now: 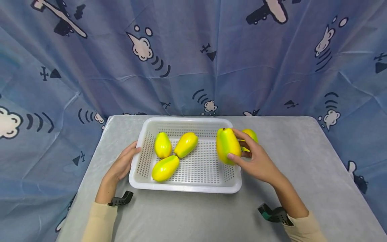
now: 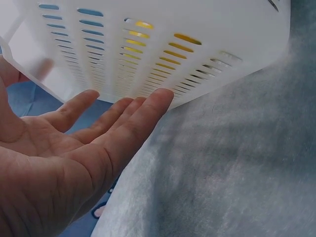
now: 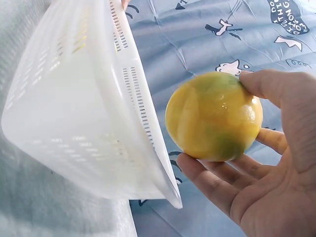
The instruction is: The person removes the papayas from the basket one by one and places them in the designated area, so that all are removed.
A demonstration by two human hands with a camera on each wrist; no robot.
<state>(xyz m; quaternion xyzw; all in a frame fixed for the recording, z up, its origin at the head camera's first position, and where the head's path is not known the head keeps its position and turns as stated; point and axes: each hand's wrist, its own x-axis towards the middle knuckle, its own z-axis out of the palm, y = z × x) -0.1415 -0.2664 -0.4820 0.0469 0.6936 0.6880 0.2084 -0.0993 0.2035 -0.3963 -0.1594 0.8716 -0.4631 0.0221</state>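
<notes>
A white perforated basket (image 1: pixel 184 189) holds three yellow-green fruits: one upper left (image 1: pixel 163 145), one beside it (image 1: pixel 186 145) and one lower (image 1: pixel 165 168). My left hand (image 1: pixel 123 163) grips the basket's left side, thumb over the rim; in the left wrist view the hand (image 2: pixel 94 143) has its fingers along the outer wall (image 2: pixel 222 29). My right hand (image 1: pixel 257 161) holds a yellow-green fruit (image 1: pixel 228 146) over the basket's right end. In the right wrist view that fruit (image 3: pixel 213 116) sits between the thumb and fingers of the hand (image 3: pixel 276 163), beside the basket (image 3: pixel 64 108).
Another yellow-green fruit (image 1: pixel 250 135) lies right of the basket, partly hidden behind my right hand. A grey tabletop (image 1: pixel 302 151) lies under everything, and a blue patterned curtain (image 1: pixel 187 67) hangs behind it.
</notes>
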